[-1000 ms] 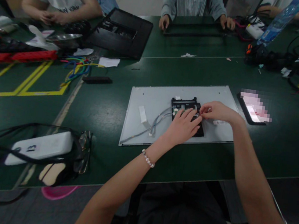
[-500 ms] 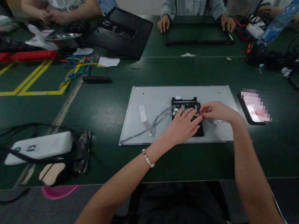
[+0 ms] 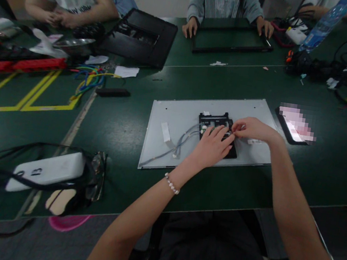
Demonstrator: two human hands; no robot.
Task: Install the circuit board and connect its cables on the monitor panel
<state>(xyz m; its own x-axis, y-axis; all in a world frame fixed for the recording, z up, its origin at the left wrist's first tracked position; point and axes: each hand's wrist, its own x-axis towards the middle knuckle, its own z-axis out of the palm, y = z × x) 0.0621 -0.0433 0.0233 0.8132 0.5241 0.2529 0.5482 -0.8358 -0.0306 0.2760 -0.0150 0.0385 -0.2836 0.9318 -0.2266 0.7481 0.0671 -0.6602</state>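
Note:
A flat silver-white panel (image 3: 188, 119) lies on the green table, and a black frame-like part (image 3: 232, 152) rests on it. My left hand (image 3: 214, 143) lies over this part with its fingers spread, palm down. At the part's right edge, my right hand (image 3: 246, 127) has its thumb and fingers pinched together; whatever is between them is too small to make out. Grey cables (image 3: 182, 142) run from the part's left side across the panel. A white label strip (image 3: 166, 132) is on the panel's left.
A phone (image 3: 295, 125) lies right of the panel. At the left are a white power bank-like object (image 3: 51, 169), cables and glasses (image 3: 98, 175). Across the table, a person's hands touch a black frame (image 3: 231, 50); a bottle (image 3: 325, 26) stands at the back right.

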